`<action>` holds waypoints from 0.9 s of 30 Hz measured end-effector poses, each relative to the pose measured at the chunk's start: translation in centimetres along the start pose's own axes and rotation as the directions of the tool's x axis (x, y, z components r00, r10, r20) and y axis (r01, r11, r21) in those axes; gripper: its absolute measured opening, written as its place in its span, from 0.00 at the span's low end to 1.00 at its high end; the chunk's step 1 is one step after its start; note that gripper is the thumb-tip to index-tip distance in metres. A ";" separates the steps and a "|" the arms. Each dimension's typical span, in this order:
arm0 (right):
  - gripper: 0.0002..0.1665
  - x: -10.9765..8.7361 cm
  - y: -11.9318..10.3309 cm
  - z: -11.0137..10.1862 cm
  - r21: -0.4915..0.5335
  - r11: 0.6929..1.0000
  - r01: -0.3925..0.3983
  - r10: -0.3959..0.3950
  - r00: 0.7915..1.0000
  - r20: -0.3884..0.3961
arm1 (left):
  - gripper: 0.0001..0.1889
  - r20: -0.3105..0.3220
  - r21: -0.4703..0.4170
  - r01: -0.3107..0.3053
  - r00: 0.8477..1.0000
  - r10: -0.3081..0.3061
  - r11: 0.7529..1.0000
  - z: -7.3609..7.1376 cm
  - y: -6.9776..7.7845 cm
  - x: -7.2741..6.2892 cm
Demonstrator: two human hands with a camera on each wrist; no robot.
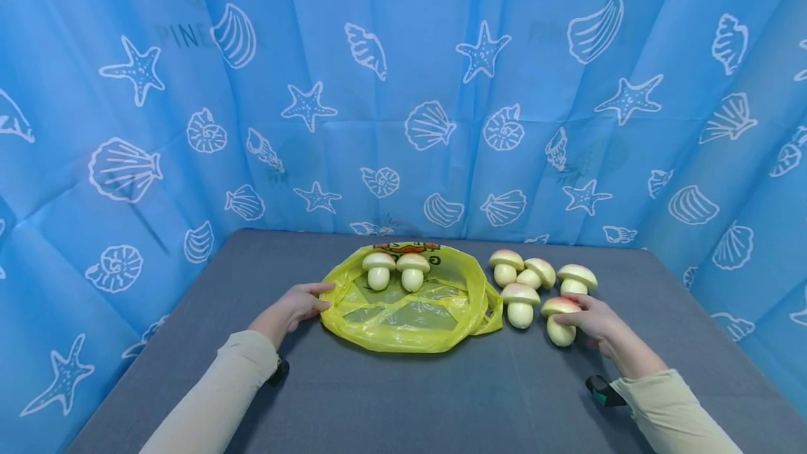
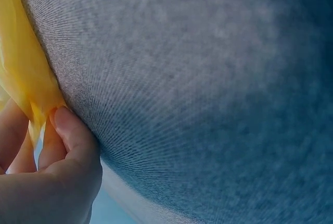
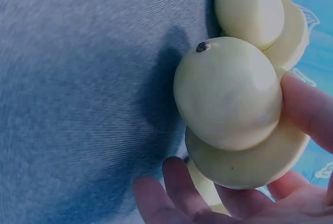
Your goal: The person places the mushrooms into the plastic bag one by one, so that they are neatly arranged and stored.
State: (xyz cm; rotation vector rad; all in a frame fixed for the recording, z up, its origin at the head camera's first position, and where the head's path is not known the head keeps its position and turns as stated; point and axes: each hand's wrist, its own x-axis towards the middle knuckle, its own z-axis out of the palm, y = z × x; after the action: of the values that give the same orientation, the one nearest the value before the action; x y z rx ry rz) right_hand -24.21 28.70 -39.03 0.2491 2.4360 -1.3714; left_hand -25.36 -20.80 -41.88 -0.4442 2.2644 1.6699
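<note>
A yellow plastic bag [image 1: 403, 338] lies spread with its mouth wide, and two toy mushrooms [image 1: 378, 272] sit side by side inside it at the back. My left hand [image 1: 301, 307] pinches the bag's left rim; in the left wrist view thumb and fingertips nip the yellow film [image 2: 31, 73]. On the right, my right hand [image 1: 595, 324] grips the cap of a pale mushroom [image 1: 560, 331] with a pinkish top. Seen from the right wrist, its round stem [image 3: 229, 96] with a dark spot faces the camera, thumb on one side of the cap and fingers on the other.
Several more mushrooms [image 1: 520, 310] cluster between the bag and my right hand, one close to the bag's right edge. Grey cloth covers the table [image 1: 391, 405]. A blue curtain [image 1: 403, 160] with shells and starfish hangs behind and at both sides.
</note>
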 end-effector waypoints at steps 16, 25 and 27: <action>0.41 -1.5 -1.1 -0.6 0.171 0.979 0.112 -0.117 0.993 0.021 | 0.25 -0.003 -0.009 0.001 1.000 -0.001 1.000 0.0 0.0 0.0; 0.44 -1.8 -1.6 -0.1 0.349 0.929 0.122 -0.158 0.985 0.076 | 0.25 -0.012 -0.003 0.017 1.000 -0.018 1.000 0.1 -0.1 0.2; 0.45 -1.9 -1.8 0.0 0.374 0.920 0.118 -0.157 0.985 0.077 | 0.25 -0.005 0.000 0.016 1.000 -0.016 1.000 0.1 -0.1 0.2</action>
State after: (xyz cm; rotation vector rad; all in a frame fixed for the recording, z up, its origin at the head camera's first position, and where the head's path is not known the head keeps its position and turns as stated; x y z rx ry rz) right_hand -23.00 27.81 -36.91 0.0895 2.1298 -1.8532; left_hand -25.50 -20.77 -42.06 -0.4652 2.2583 1.6631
